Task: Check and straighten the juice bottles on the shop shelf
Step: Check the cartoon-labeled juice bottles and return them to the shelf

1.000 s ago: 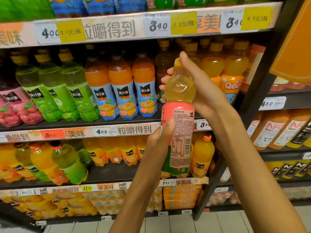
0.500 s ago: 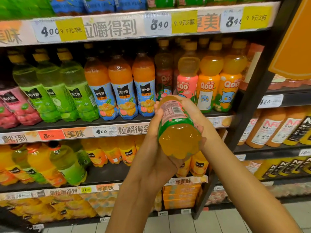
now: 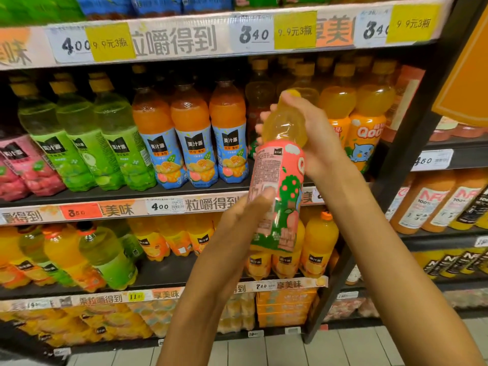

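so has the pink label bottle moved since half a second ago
Yes. The pink label bottle was tipped base-first toward the camera, below the shelf price strip; now it is upright and higher, crossing that strip.

Dark shelving [image 3: 412,165] with price strips [image 3: 184,38] stands on a pale tiled floor [image 3: 264,350].

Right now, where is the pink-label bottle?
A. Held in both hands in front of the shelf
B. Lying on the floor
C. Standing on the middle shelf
A: the pink-label bottle is off the shelf, with the right hand around its top and the left hand at its lower label.
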